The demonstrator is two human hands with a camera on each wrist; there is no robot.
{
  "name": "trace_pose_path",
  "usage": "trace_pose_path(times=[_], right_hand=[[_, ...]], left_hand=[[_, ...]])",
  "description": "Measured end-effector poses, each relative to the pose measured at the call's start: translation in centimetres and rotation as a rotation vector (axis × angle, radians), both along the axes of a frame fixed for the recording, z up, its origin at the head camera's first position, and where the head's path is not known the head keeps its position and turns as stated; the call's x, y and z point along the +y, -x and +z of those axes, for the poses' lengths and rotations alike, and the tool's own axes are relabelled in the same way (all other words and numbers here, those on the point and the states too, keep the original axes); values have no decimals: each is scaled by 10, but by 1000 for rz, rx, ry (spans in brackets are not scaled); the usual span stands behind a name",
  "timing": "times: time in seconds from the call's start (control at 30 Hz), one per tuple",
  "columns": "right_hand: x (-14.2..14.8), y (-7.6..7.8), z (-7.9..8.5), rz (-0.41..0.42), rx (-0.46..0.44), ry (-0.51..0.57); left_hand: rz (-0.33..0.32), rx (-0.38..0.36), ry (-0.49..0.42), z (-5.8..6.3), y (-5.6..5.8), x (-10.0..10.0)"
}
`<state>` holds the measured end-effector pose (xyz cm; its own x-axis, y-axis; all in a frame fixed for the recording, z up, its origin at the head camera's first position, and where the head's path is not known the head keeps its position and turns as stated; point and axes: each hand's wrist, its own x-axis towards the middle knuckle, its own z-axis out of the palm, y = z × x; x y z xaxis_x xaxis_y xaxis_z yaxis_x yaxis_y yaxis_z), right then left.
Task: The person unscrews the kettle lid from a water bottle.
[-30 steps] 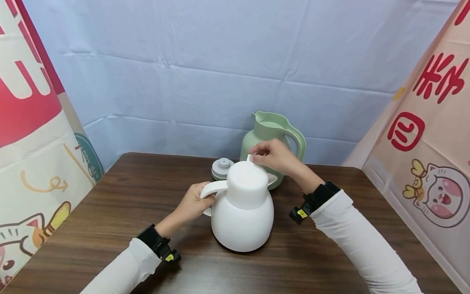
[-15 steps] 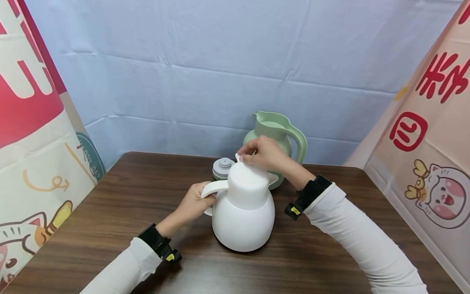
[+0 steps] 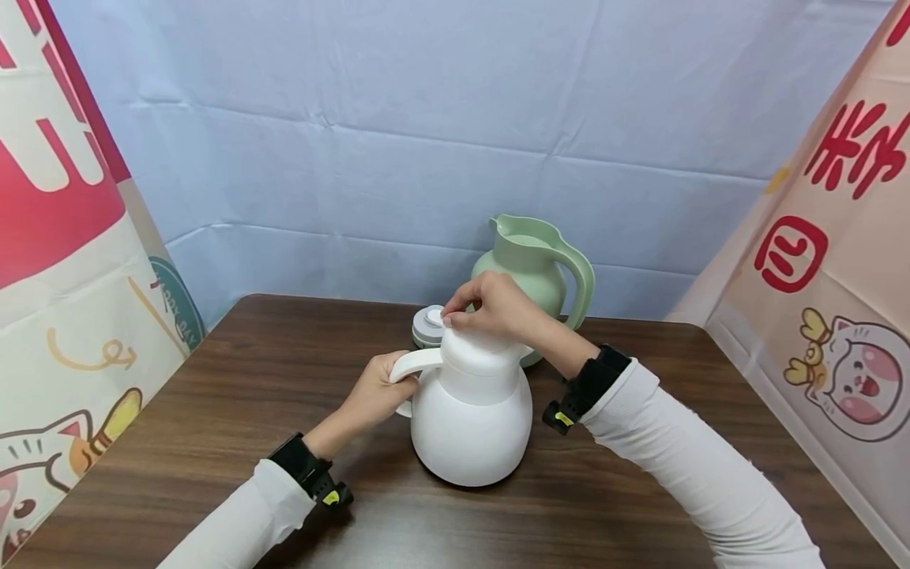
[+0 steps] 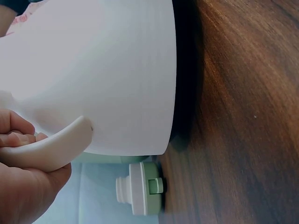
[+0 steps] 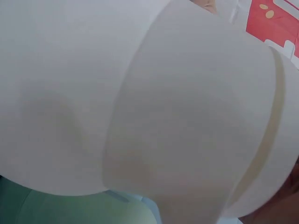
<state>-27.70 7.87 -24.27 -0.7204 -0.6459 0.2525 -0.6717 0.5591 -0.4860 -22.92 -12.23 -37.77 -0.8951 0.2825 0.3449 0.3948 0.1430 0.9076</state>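
A white thermos jug (image 3: 471, 435) stands upright on the table, its handle to the left and its spout to the right. My left hand (image 3: 373, 391) grips the handle (image 3: 418, 362); in the left wrist view, the fingers and thumb (image 4: 28, 196) wrap round it close beside the jug's body (image 4: 112, 79). Over the top, my right hand (image 3: 494, 304) pinches the small tab of the jug's white lid (image 3: 475, 352) between thumb and fingers. That tab is mostly hidden by the fingertips. The jug's white surface (image 5: 187, 107) fills most of the right wrist view.
Behind the white jug stands a green jug (image 3: 533, 269), its top uncovered and its handle to the right. A grey-and-green stopper (image 3: 426, 335) sits on the brown wooden table (image 3: 298, 348), left of the green jug. A light blue cloth (image 3: 355, 174) hangs behind the table.
My right hand has swung left across the jug's top, carrying the pinched lid tab round from the back to the left. My left hand has kept its grip on the handle.
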Motion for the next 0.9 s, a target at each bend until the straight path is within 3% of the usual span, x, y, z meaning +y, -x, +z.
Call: trace_pose_path(times=[0.13,0.4,0.63,0.77,0.9], right_hand=[[1,-1,0,8,10,-8],[11,-7,11,137,109,-171],[23,-16,22,155,-76,-351],[26,-17,21,173,-122,-365],[25,-16,18,169,-141,-358]], left_hand=[[5,-28,-2,-2,1,0],[-17,-11,2,22,-15,4],[-9,-16,12,23,-16,5],[-5,-19,14,22,-16,4],[-3,-25,6,9,-7,1]])
